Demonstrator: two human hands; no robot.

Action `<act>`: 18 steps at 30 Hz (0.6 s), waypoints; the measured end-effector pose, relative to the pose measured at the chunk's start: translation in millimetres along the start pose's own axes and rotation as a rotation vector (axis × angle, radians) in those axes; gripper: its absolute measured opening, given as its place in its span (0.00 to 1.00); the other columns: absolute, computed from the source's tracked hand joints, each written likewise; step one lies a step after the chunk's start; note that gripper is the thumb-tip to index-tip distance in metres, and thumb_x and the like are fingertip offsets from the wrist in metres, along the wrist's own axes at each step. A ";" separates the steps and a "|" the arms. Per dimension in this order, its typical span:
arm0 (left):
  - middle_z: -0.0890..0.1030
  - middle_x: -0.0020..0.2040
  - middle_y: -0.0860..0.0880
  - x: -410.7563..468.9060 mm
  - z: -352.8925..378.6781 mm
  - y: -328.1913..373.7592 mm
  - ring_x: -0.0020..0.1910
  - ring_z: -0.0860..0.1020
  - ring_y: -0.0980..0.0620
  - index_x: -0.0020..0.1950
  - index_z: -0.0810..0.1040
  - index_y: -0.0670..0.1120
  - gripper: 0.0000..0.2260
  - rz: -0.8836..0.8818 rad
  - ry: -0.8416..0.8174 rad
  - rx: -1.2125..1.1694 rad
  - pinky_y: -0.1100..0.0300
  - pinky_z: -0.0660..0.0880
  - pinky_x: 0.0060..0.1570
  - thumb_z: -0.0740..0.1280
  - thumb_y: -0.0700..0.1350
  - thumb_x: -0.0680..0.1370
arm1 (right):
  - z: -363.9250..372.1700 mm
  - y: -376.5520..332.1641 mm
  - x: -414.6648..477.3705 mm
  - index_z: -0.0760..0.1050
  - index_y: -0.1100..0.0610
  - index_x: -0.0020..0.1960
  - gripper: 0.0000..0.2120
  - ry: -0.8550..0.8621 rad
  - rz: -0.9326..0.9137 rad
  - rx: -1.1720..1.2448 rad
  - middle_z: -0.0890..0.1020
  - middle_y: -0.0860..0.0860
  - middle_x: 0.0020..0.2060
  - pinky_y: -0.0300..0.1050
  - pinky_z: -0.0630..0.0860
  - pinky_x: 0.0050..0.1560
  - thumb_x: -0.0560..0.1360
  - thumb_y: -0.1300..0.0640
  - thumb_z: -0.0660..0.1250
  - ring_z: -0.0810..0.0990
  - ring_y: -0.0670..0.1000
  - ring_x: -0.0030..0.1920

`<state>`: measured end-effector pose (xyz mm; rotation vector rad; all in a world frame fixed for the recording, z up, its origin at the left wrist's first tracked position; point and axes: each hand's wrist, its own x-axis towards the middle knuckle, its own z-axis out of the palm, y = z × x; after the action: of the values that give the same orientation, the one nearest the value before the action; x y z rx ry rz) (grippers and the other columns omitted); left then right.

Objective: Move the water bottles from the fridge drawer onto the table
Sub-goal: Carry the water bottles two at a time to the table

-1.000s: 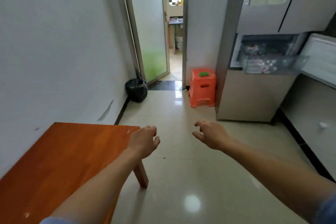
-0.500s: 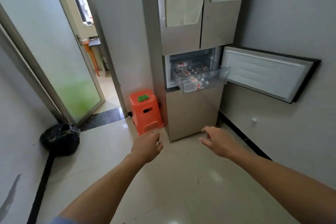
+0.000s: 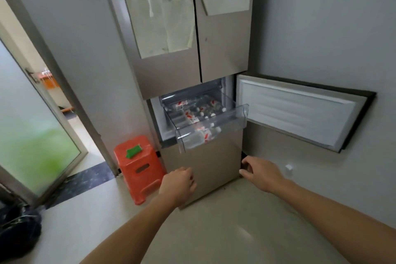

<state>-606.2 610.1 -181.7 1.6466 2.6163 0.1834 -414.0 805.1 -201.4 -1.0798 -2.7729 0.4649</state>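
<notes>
A tall beige fridge (image 3: 171, 75) stands ahead with its middle compartment door (image 3: 300, 111) swung open to the right. A clear plastic drawer (image 3: 240, 118) is pulled out of it and holds several water bottles (image 3: 199, 135) with red-and-white labels, lying on their sides. My left hand (image 3: 177, 184) hangs in front of the fridge's lower panel, below the drawer, fingers loosely curled around nothing. My right hand (image 3: 261, 171) is out by the fridge's lower right corner, fingers bent but apart, holding nothing. The table is out of view.
An orange plastic stool (image 3: 139, 169) with a green item on top stands left of the fridge. A frosted glass door (image 3: 32, 135) is open at the left, with a black bag (image 3: 17, 231) on the floor. A grey wall runs along the right.
The view has swung from the table and doorway to face the fridge and come closer to it. Both hands stay empty and have risen toward the open drawer.
</notes>
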 end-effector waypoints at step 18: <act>0.80 0.49 0.49 288.3 26.8 -103.8 0.46 0.78 0.48 0.50 0.75 0.48 0.09 -0.092 0.048 -0.122 0.54 0.76 0.44 0.61 0.53 0.77 | -6.5 10.1 349.1 0.76 0.53 0.57 0.15 0.063 -0.056 0.069 0.82 0.50 0.45 0.49 0.77 0.46 0.77 0.45 0.64 0.80 0.52 0.45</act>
<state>-821.6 827.4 -213.9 1.4991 2.6497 0.3757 -662.9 1050.2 -195.5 -0.9814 -2.7039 0.5059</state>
